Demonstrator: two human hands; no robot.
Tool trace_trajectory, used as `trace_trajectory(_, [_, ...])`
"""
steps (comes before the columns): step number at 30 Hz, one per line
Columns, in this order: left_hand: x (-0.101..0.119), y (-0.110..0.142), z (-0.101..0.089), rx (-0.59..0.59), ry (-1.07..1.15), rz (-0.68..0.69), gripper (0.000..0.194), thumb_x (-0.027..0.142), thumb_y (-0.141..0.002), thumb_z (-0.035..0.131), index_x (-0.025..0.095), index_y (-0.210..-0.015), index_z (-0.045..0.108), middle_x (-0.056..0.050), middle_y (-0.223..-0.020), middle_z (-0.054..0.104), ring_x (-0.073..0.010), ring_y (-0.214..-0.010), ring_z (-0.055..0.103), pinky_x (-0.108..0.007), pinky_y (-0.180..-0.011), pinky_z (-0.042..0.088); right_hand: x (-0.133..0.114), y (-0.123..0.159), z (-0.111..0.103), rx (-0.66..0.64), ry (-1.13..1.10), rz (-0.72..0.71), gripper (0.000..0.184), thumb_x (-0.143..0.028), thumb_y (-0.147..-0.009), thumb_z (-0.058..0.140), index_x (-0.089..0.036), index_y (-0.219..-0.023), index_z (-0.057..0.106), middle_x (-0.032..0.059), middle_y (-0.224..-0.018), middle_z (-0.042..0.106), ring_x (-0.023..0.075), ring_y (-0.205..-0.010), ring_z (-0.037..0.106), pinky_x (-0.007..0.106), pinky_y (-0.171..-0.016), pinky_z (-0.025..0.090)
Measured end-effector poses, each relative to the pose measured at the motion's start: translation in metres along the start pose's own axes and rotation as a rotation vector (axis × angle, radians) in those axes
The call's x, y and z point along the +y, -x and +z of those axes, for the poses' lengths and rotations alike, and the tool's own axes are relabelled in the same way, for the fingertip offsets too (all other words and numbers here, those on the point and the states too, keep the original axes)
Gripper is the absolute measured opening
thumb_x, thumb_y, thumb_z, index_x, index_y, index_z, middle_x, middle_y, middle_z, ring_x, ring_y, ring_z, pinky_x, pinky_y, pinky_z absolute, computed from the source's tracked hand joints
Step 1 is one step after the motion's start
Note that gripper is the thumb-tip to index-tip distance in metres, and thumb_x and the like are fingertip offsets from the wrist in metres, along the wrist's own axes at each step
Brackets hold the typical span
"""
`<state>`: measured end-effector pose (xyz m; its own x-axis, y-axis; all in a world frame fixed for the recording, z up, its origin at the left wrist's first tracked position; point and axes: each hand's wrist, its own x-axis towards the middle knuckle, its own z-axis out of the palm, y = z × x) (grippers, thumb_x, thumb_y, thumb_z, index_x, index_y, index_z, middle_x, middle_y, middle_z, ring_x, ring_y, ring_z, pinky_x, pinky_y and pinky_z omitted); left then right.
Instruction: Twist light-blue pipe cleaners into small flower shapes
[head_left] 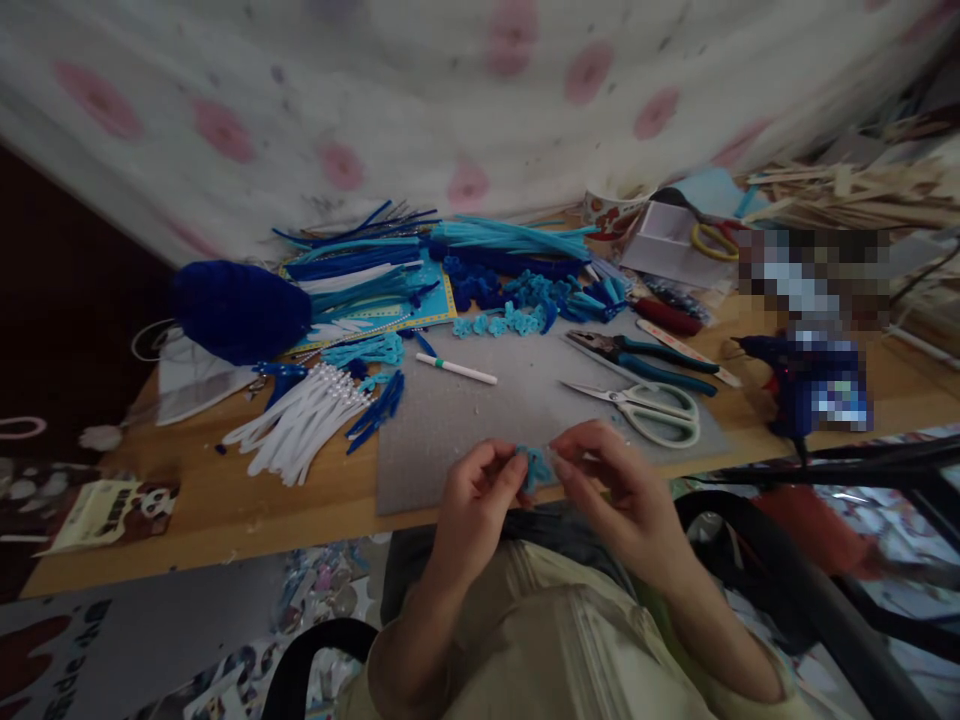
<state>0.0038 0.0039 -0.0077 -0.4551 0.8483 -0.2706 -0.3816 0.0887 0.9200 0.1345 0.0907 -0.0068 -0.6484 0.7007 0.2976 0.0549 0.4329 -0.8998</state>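
My left hand and my right hand meet over the near edge of a grey felt mat. Both pinch a small light-blue pipe-cleaner piece between their fingertips. White-handled scissors lie on the mat just beyond my right hand. A white pen lies further back on the mat.
On the wooden table lie white pipe cleaners with pearls, blue pipe-cleaner bundles, small blue twisted flowers, a dark blue fluffy ball, teal-handled pliers and a blue glue gun. A black chair arm stands at right.
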Motion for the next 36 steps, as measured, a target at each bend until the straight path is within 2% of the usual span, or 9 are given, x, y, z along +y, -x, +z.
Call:
trace_trajectory(3, [0.004,0.001,-0.003,-0.065,-0.086,-0.025,0.028,0.042,-0.08,0.067,0.016,-0.072,0.061,0.003,-0.06,0.056,-0.0093,-0.052,0.052,-0.02,-0.05,0.044,0.001,-0.011,-0.018,-0.15,0.197,-0.25,0.019,-0.017,-0.09,0.058,-0.025,-0.105,0.066,0.007,-0.097,0.06,0.0195,-0.089,0.061,0.031,-0.074,0.05])
trace_trajectory(6, [0.007,0.004,-0.004,-0.117,-0.173,-0.026,0.027,0.041,-0.086,0.058,0.017,-0.073,0.059,0.004,-0.056,0.052,-0.0087,-0.049,0.047,-0.02,-0.047,0.037,0.0,-0.018,-0.026,-0.253,0.233,-0.343,0.014,-0.02,-0.091,0.057,-0.024,-0.1,0.067,0.0071,-0.096,0.062,0.0193,-0.086,0.063,0.031,-0.071,0.05])
trace_trajectory(9, [0.009,0.01,-0.001,-0.109,-0.308,0.01,0.026,0.039,-0.09,0.054,0.018,-0.075,0.059,0.004,-0.057,0.05,-0.0089,-0.05,0.046,-0.02,-0.048,0.034,-0.004,-0.019,-0.025,-0.238,0.187,-0.235,0.004,-0.024,-0.09,0.059,-0.022,-0.091,0.062,0.0051,-0.087,0.06,0.017,-0.073,0.059,0.029,-0.062,0.048])
trace_trajectory(13, [0.007,0.013,0.008,-0.037,-0.375,0.127,0.022,0.038,-0.092,0.052,0.019,-0.083,0.059,0.003,-0.064,0.055,-0.0095,-0.051,0.052,-0.02,-0.05,0.038,-0.008,-0.017,-0.016,-0.275,0.139,-0.091,0.011,-0.024,-0.092,0.056,-0.021,-0.081,0.053,0.0023,-0.078,0.054,0.0148,-0.066,0.051,0.027,-0.059,0.042])
trace_trajectory(15, [0.0,0.011,0.013,0.043,-0.334,0.155,0.021,0.038,-0.093,0.051,0.02,-0.085,0.058,0.004,-0.064,0.054,-0.0092,-0.05,0.051,-0.02,-0.048,0.038,-0.008,-0.014,-0.006,-0.223,0.098,-0.038,0.013,-0.022,-0.094,0.051,-0.021,-0.081,0.052,0.0016,-0.077,0.052,0.015,-0.068,0.05,0.027,-0.061,0.041])
trace_trajectory(18, [-0.012,0.006,0.021,0.195,-0.277,0.182,0.022,0.039,-0.093,0.05,0.02,-0.084,0.056,0.002,-0.069,0.055,-0.0101,-0.056,0.05,-0.02,-0.051,0.038,-0.009,-0.007,0.012,-0.047,0.013,0.07,0.014,-0.022,-0.094,0.05,-0.021,-0.081,0.052,0.0005,-0.076,0.049,0.0142,-0.066,0.047,0.027,-0.058,0.039])
trace_trajectory(21, [-0.019,0.004,0.026,0.277,-0.246,0.214,0.023,0.04,-0.093,0.052,0.019,-0.084,0.055,-0.001,-0.079,0.057,-0.0126,-0.069,0.053,-0.021,-0.059,0.041,-0.01,0.001,0.027,0.132,-0.032,0.075,0.015,-0.021,-0.092,0.053,-0.02,-0.078,0.054,0.0015,-0.077,0.051,0.0152,-0.071,0.049,0.027,-0.06,0.039])
trace_trajectory(29, [-0.016,0.007,0.028,0.287,-0.132,0.173,0.031,0.048,-0.087,0.059,0.019,-0.076,0.055,0.001,-0.07,0.053,-0.0108,-0.061,0.047,-0.021,-0.055,0.041,-0.012,0.004,0.034,0.307,-0.1,0.066,0.018,-0.028,-0.09,0.057,-0.021,-0.074,0.059,0.0023,-0.075,0.053,0.0165,-0.069,0.05,0.029,-0.06,0.039])
trace_trajectory(36, [-0.003,0.004,0.029,0.191,0.035,0.051,0.042,0.057,-0.077,0.066,0.018,-0.07,0.052,0.008,-0.052,0.043,-0.0049,-0.04,0.037,-0.018,-0.038,0.03,-0.01,0.004,0.031,0.282,-0.174,0.125,0.016,-0.026,-0.09,0.058,-0.021,-0.075,0.059,0.0022,-0.078,0.053,0.0164,-0.07,0.053,0.028,-0.061,0.041])
